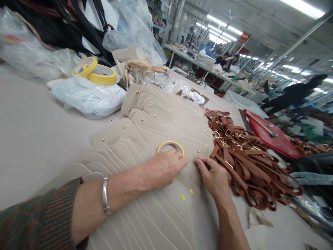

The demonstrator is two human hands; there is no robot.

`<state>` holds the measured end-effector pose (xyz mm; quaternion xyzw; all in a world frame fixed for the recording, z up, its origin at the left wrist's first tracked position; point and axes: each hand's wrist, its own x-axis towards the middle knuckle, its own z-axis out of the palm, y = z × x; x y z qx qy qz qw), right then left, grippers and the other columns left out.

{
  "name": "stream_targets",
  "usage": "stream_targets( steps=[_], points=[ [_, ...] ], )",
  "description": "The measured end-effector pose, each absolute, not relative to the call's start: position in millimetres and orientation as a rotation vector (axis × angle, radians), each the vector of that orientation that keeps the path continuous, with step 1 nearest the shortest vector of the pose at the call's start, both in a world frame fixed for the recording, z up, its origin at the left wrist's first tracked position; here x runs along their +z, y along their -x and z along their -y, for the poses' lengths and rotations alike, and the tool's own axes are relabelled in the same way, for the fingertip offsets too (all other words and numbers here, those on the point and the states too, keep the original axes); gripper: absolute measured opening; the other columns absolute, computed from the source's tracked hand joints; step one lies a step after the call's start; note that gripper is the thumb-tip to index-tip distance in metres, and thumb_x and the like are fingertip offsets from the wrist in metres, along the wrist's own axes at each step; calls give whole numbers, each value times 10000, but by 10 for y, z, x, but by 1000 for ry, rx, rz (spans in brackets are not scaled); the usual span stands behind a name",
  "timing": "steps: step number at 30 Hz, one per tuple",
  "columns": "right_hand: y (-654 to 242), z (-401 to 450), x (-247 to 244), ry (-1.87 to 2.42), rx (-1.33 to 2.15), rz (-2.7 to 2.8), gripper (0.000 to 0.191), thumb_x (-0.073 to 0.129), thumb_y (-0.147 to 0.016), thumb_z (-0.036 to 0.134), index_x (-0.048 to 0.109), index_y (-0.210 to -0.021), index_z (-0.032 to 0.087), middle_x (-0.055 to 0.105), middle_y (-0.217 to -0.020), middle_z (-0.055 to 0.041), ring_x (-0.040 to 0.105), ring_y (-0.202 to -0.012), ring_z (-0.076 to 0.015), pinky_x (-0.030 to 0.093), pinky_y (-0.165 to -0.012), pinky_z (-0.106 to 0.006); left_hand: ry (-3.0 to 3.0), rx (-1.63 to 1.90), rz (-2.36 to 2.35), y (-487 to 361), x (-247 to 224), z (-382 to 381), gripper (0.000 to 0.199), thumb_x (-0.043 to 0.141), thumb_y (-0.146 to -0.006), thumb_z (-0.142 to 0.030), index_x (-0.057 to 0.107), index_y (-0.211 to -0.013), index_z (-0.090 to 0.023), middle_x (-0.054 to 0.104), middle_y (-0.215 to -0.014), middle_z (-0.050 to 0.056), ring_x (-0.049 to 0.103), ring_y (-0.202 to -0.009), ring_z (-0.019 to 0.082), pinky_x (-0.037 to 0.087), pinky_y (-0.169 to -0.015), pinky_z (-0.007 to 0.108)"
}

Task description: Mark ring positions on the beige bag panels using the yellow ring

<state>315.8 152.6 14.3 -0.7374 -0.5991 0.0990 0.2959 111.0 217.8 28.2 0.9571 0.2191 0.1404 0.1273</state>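
My left hand [165, 169] is closed around the lower side of a narrow yellow tape roll [171, 142], which stands tilted over the beige panels [145, 215]. To its right, my right hand [215, 177] is closed in a pinch beside a gold snap on one panel. Whatever lies between its thumb and forefinger is too small to make out. The panels overlap in fanned rows, several with gold snaps near their corners. Two small yellow tape bits [182, 197] lie on the panels below my hands.
Brown straps [244, 156] with gold clasps are heaped at the right. Behind them is a red board [270, 133] with a stick on it. Two yellow tape rolls [102, 74] rest on a white plastic packet [90, 97] at the back left. Clear plastic bags [136, 27] stand behind.
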Motion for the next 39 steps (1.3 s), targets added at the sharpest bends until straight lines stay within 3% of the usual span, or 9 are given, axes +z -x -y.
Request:
stream_targets(
  steps=[3,5,9,12,15,26,31,36,39],
  points=[
    [-3179,-1398,241,2001,561,1707,290,562,-842,419,702,-708,204,681,-656,5,610,-610,-163,435,-566,-250,-2715,483,-586,-1084,283,-2208,135,417,-901,-79,512,-941,-166,599,-895,38,552,-814,176,450,-707,277],
    [-3206,-1350,266,1995,495,1633,299,573,-835,443,684,-710,195,646,-617,10,574,-567,-148,424,-544,-246,-2685,489,-581,-1079,282,-2227,156,399,-918,-88,515,-979,-173,608,-899,32,560,-830,167,455,-731,265],
    [-3283,-1377,202,1900,114,1455,284,547,-856,418,678,-932,178,686,-833,-42,609,-694,-167,486,-678,-288,-2700,481,-692,-1117,282,-2257,171,389,-935,-103,518,-1017,-180,605,-948,41,554,-864,169,462,-773,279],
    [-3314,-1443,113,1855,53,1570,298,494,-880,355,684,-1035,185,688,-978,-81,632,-846,-198,492,-806,-343,-2715,482,-835,-1170,272,-2293,177,390,-931,-87,530,-1008,-164,595,-999,61,535,-909,189,460,-807,313],
    [-3305,-1484,67,1875,146,1548,324,472,-883,352,692,-1051,184,698,-948,-85,644,-755,-184,516,-743,-335,-2721,442,-909,-1204,256,-2331,204,385,-917,-60,539,-1012,-154,596,-1013,74,524,-935,206,457,-820,335],
    [-3283,-1416,71,1949,549,1366,347,515,-865,403,679,-1097,205,733,-823,-52,686,-713,-176,552,-713,-328,-2761,204,-722,-1154,305,-2318,178,417,-858,-60,513,-938,-187,631,-848,41,591,-741,195,440,-610,289],
    [-3279,-1415,43,1951,555,1353,328,514,-869,388,678,-1088,209,725,-830,-46,682,-724,-173,559,-729,-332,-2783,199,-594,-1113,294,-2317,170,442,-842,-58,506,-920,-194,634,-820,26,603,-721,194,449,-601,281],
    [-3183,-1352,130,1819,474,1415,299,571,-852,385,687,-1053,196,724,-930,-63,675,-800,-188,547,-788,-341,-2739,501,-486,-1072,304,-2290,236,404,-916,-114,529,-1106,-177,654,-904,56,621,-852,189,491,-752,291],
    [-3042,-1292,213,1694,481,1482,241,592,-854,350,692,-1014,200,719,-936,-60,672,-778,-180,550,-739,-308,-2672,632,-382,-1052,301,-2266,364,385,-921,-104,451,-1273,-172,663,-999,68,626,-924,171,492,-812,274]
  ],
)
